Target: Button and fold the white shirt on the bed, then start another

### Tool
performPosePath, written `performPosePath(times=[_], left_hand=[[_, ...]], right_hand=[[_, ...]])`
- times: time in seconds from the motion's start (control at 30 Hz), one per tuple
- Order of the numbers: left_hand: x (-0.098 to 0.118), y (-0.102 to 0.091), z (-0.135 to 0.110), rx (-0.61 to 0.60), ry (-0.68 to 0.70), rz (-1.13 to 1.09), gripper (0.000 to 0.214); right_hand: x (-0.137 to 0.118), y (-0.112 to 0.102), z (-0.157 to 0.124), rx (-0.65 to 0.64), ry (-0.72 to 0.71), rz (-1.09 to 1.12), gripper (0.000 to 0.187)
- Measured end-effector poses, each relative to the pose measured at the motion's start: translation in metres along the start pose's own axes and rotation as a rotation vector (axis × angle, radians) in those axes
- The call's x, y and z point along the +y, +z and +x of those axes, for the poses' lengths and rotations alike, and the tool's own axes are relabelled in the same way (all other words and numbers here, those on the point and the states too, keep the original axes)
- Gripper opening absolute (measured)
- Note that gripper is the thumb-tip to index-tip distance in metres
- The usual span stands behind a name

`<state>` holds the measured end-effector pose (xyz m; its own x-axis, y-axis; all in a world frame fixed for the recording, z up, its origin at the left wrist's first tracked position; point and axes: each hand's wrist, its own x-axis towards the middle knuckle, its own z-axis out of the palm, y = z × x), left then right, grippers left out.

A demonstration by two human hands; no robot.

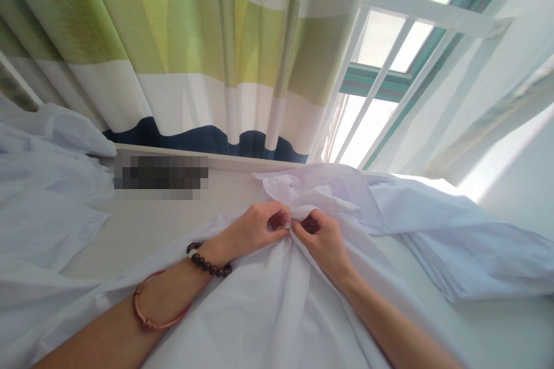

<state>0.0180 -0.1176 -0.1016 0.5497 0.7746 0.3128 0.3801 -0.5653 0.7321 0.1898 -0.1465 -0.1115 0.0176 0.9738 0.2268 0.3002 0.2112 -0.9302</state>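
A white shirt (268, 305) lies spread over the table in front of me, its collar end bunched up toward the window. My left hand (255, 226) pinches the fabric at a small white button (287, 225). A dark bead bracelet and a copper bangle sit on that wrist. My right hand (322, 237) pinches the cloth edge right beside the button, fingertips nearly touching the left hand's. Both hands are closed on the shirt.
More white garments lie at the left (47, 184) and a folded stack at the right (471, 242). The pale table (164, 225) runs to a sill under a striped green, white and navy curtain (182, 52). A barred window (389, 57) is at the right.
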Motion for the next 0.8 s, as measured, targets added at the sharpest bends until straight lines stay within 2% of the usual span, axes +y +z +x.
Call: performPosePath(times=[0.13,0.3,0.57,0.7,0.8], left_hand=[[0.003,-0.002,0.000,0.002,-0.011,-0.076,0.010],[0.004,-0.001,0.002,0.032,-0.105,-0.142,0.010],[0.001,-0.003,0.004,-0.007,-0.197,-0.324,0.014],[0.000,-0.003,0.004,-0.018,-0.183,-0.355,0.016],[0.000,-0.003,0.004,-0.032,-0.150,-0.396,0.028]], right_hand=[[-0.001,-0.003,0.001,0.018,-0.007,0.017,0.022],[-0.003,-0.009,0.004,-0.030,0.007,0.051,0.027],[-0.004,-0.017,0.009,-0.147,0.066,0.170,0.017],[-0.003,-0.018,0.009,-0.170,0.082,0.197,0.019],[-0.004,-0.018,0.009,-0.224,0.093,0.260,0.013]])
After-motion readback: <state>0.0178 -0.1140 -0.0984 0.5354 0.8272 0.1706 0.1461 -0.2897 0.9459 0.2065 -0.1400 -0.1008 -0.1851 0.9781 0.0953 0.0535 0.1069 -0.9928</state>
